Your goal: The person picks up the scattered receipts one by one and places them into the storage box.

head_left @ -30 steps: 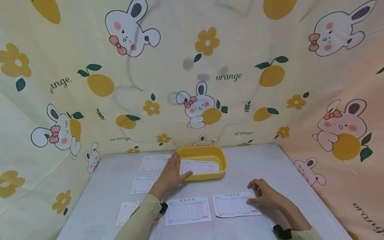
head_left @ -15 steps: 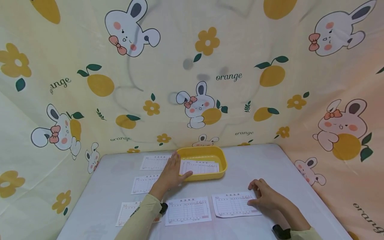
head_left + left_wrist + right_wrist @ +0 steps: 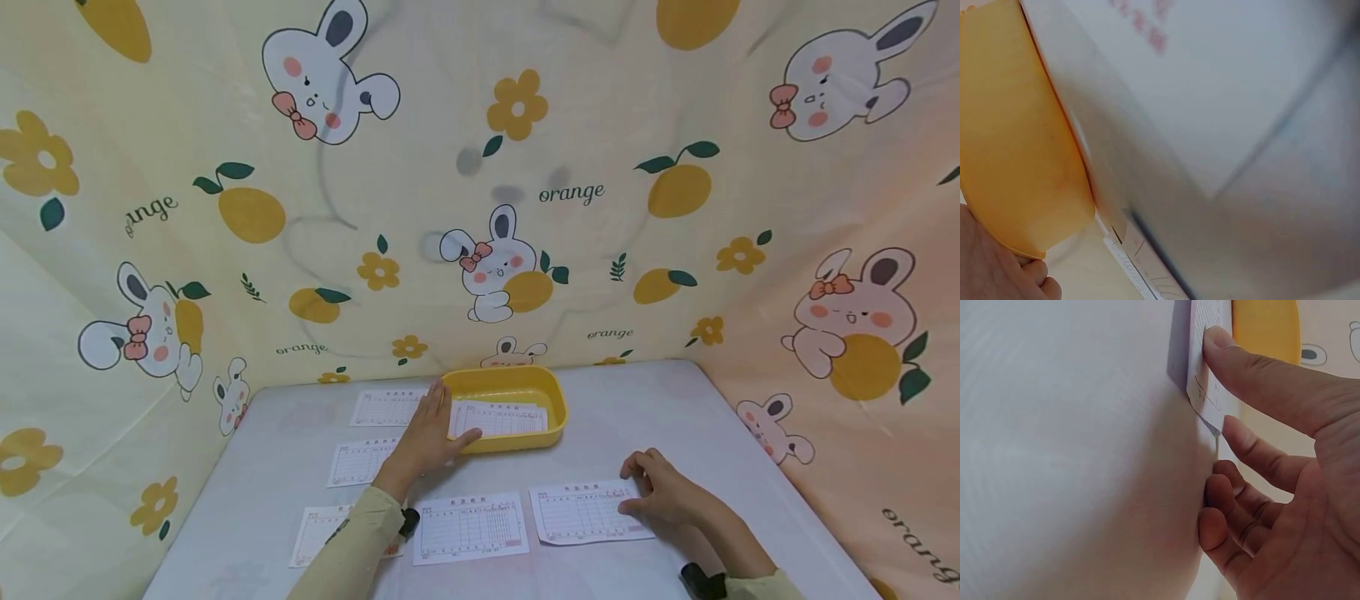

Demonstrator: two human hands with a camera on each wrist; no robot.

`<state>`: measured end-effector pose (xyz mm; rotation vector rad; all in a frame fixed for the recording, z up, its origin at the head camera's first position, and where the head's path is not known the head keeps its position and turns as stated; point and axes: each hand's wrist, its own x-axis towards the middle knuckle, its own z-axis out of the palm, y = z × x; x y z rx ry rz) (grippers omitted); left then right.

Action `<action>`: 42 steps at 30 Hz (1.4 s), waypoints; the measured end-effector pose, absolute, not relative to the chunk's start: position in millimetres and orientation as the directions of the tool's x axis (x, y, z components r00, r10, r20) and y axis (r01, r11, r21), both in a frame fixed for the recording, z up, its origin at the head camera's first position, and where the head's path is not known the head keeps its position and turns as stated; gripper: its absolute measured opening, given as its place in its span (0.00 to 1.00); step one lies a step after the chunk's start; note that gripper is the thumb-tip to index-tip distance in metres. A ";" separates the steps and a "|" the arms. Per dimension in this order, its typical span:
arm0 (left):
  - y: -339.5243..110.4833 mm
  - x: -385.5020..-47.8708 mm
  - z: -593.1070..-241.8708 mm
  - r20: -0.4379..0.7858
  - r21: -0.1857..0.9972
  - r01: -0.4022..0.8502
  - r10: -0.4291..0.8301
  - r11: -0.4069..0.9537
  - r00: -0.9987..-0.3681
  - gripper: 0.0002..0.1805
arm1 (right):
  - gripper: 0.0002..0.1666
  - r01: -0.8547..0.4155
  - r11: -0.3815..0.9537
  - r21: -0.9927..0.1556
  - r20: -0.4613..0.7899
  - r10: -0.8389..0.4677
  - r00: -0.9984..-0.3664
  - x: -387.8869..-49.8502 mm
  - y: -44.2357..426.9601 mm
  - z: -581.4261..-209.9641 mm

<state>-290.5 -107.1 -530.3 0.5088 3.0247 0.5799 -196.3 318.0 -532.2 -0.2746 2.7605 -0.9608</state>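
My left hand (image 3: 426,442) grips the near-left corner of a yellow basket (image 3: 517,380), thumb at the front rim and fingers along the left side; in the left wrist view, the hand (image 3: 988,265) has bent fingers at the basket's rim (image 3: 1029,125). Paper slips (image 3: 498,419) lie in the basket. On the right, my right hand (image 3: 663,492) rests its thumb on the right part of a printed slip (image 3: 577,512). From the right wrist, the hand (image 3: 1329,481) shows a gap between thumb and forefinger, with the forefinger by the slip's corner (image 3: 1210,403).
Another printed slip (image 3: 471,527) lies between the arms. Three more, a far one (image 3: 384,407), a middle one (image 3: 360,462) and a near one (image 3: 318,529), lie at the left, partly behind the left arm. A patterned cloth (image 3: 585,275) rises behind the white table (image 3: 247,467).
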 end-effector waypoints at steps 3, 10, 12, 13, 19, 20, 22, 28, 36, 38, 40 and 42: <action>-107.3 -290.6 -530.3 0.038 0.362 0.310 0.318 0.879 -0.947 0.63 | 0.28 -0.115 0.774 -0.623 -0.130 -0.247 -0.960 -196.1 318.0 -532.1; -107.3 -290.3 -531.5 0.040 0.372 0.307 0.315 0.876 -0.948 0.63 | 0.28 -0.119 0.780 -0.615 -0.130 -0.249 -0.960 -194.5 317.3 -530.3; -107.3 -290.3 -531.4 0.039 0.362 0.306 0.314 0.880 -0.949 0.64 | 0.28 -0.117 0.771 -0.626 -0.130 -0.251 -0.959 -194.4 317.1 -530.0; -107.4 -290.3 -531.4 0.038 0.357 0.306 0.313 0.883 -0.949 0.64 | 0.29 -0.120 0.765 -0.633 -0.128 -0.255 -0.958 -194.4 317.2 -530.3; -107.6 -290.4 -531.1 0.037 0.353 0.314 0.321 0.882 -0.946 0.64 | 0.31 -0.147 0.727 -0.671 -0.107 -0.292 -0.950 -193.7 318.1 -531.0; -107.6 -290.4 -531.1 0.039 0.355 0.315 0.322 0.880 -0.946 0.64 | 0.31 -0.154 0.724 -0.673 -0.103 -0.297 -0.949 -193.5 318.2 -530.9; -107.7 -290.3 -530.5 0.041 0.358 0.316 0.323 0.879 -0.945 0.64 | 0.30 -0.178 0.715 -0.676 -0.085 -0.315 -0.945 -193.4 319.0 -530.8; -108.1 -289.3 -530.3 0.047 0.361 0.321 0.327 0.875 -0.944 0.63 | 0.19 -0.218 0.712 -0.668 -0.062 -0.345 -0.937 -193.5 320.8 -531.5; -109.0 -289.7 -530.3 0.052 0.361 0.326 0.330 0.874 -0.942 0.63 | 0.11 -0.177 0.700 -0.692 -0.069 -0.308 -0.949 -195.1 323.2 -533.3; -109.0 -289.6 -530.3 0.044 0.365 0.318 0.326 0.875 -0.944 0.63 | 0.10 -0.157 0.689 -0.707 -0.079 -0.298 -0.951 -195.1 323.4 -531.8; -108.8 -289.6 -530.1 0.041 0.376 0.314 0.323 0.872 -0.946 0.63 | 0.10 -0.135 0.679 -0.722 -0.092 -0.287 -0.954 -195.2 323.6 -529.9; -108.4 -289.7 -529.7 0.043 0.386 0.312 0.321 0.868 -0.946 0.63 | 0.10 -0.134 0.666 -0.734 -0.088 -0.290 -0.953 -196.3 325.1 -529.6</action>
